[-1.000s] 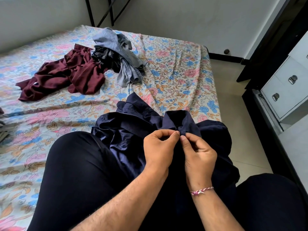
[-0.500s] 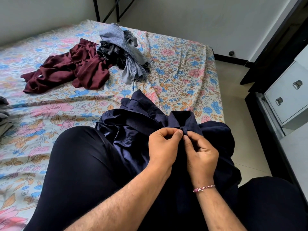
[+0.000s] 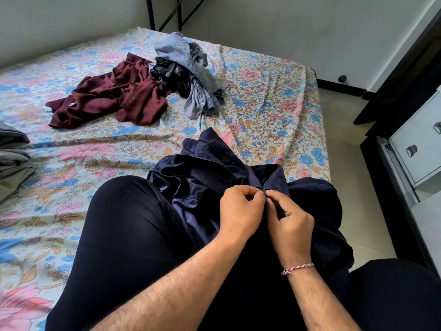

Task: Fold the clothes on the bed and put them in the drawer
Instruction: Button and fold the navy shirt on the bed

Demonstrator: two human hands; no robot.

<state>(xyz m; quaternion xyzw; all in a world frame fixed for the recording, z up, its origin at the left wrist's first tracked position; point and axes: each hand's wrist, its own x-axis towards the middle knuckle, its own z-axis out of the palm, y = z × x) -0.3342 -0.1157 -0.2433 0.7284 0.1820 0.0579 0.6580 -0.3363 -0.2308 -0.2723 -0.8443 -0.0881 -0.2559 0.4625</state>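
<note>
A navy blue shirt (image 3: 205,177) lies crumpled over my lap at the edge of the bed (image 3: 262,111). My left hand (image 3: 241,211) and my right hand (image 3: 290,220) meet at the shirt's front edge, each pinching the fabric between thumb and fingertips. Farther back on the floral sheet lie a maroon garment (image 3: 114,96) and a heap of grey and blue-grey clothes (image 3: 191,72). White drawers (image 3: 420,144) with metal handles stand at the right.
Some folded grey clothes (image 3: 13,154) sit at the left edge of the bed. My legs in dark trousers (image 3: 124,235) fill the foreground. A tiled floor strip (image 3: 346,139) runs between bed and drawers. A black frame (image 3: 167,13) leans at the far wall.
Both hands stay pinched together on the shirt's front edge with only small finger movements. The view has shifted slightly, bringing the folded grey clothes into sight at the left.
</note>
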